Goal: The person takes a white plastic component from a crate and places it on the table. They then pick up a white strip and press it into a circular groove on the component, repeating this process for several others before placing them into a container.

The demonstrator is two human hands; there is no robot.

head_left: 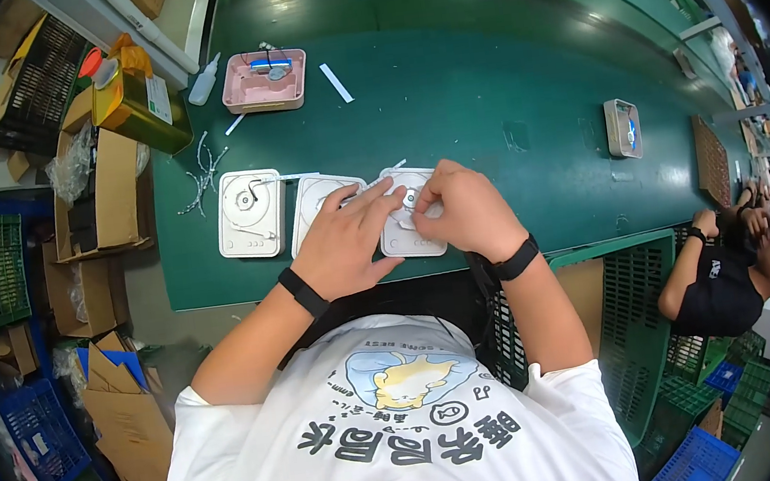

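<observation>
Three white flat casings, shaped like small record players, lie in a row near the table's front edge. My left hand (344, 244) spreads over the middle casing (310, 196), partly hiding it. Its fingertips and thumb rest at the left side of the right-hand casing (415, 242). Over that same casing my right hand (475, 213) is closed in a pinch near the round disc; what the fingers hold, if anything, is hidden. The left-hand casing (250, 230) lies untouched, with a dark curved piece by its disc.
Farther back on the green table (441, 70) are a pink open casing (237, 95) with wires, a small bottle (205, 82) and white strips. A yellow can (138, 107) stands at the left edge. Another small casing (624, 142) lies right. A co-worker (717, 281) sits beyond the green crate (638, 305).
</observation>
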